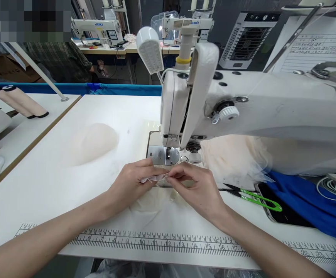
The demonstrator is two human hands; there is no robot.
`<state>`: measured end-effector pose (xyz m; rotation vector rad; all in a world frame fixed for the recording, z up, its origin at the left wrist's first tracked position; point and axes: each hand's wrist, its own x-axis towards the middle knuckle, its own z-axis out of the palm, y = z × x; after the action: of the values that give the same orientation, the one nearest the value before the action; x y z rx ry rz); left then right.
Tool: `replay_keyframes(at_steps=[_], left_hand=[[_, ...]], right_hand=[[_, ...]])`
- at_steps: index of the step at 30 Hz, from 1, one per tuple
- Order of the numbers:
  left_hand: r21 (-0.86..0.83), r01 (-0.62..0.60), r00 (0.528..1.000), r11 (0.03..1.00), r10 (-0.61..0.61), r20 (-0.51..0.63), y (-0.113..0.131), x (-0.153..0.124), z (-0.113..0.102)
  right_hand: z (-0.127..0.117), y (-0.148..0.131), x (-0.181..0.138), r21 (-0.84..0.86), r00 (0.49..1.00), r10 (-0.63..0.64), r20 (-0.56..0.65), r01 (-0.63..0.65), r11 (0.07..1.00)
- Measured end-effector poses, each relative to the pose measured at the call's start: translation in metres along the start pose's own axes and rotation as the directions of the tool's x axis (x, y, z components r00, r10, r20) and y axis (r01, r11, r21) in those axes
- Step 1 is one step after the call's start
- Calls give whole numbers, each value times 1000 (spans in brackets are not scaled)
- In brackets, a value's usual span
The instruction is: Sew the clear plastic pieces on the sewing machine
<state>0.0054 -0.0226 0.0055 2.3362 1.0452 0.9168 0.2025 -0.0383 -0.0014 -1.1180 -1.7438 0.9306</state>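
Just in front of the needle of a white sewing machine, my two hands meet over a small piece of sheer pale fabric. My left hand is closed on it, thumb and fingers pinching the gathered cloth. At its right end, my right hand pinches the fabric's edge between thumb and fingertips. Behind the fingertips are the metal needle plate and the presser foot. On the table to the left lies a cream, cup-shaped piece.
Right of the needle, sheer peach fabric is heaped under the machine arm. Green thread snips lie over a dark phone beside blue cloth. A printed ruler runs along the front edge. Across the table sits another person.
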Motion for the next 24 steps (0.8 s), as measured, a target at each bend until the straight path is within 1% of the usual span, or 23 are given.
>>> replay_keyframes(at_steps=[8, 12, 18, 24], left_hand=[[6, -56, 996, 998, 56, -76, 2, 0, 0], [9, -47, 993, 999, 48, -104, 2, 0, 1], [10, -29, 994, 1000, 30, -101, 3, -2, 2], [-24, -9, 993, 1000, 6, -120, 3, -3, 5]], right_hand=[[0, -2, -1, -29, 998, -58, -7, 58, 998], [0, -2, -2, -53, 996, -93, 4, 93, 994], [0, -1, -3, -120, 991, -130, 43, 134, 984], [0, 7, -3, -232, 960, -275, 43, 278, 932]])
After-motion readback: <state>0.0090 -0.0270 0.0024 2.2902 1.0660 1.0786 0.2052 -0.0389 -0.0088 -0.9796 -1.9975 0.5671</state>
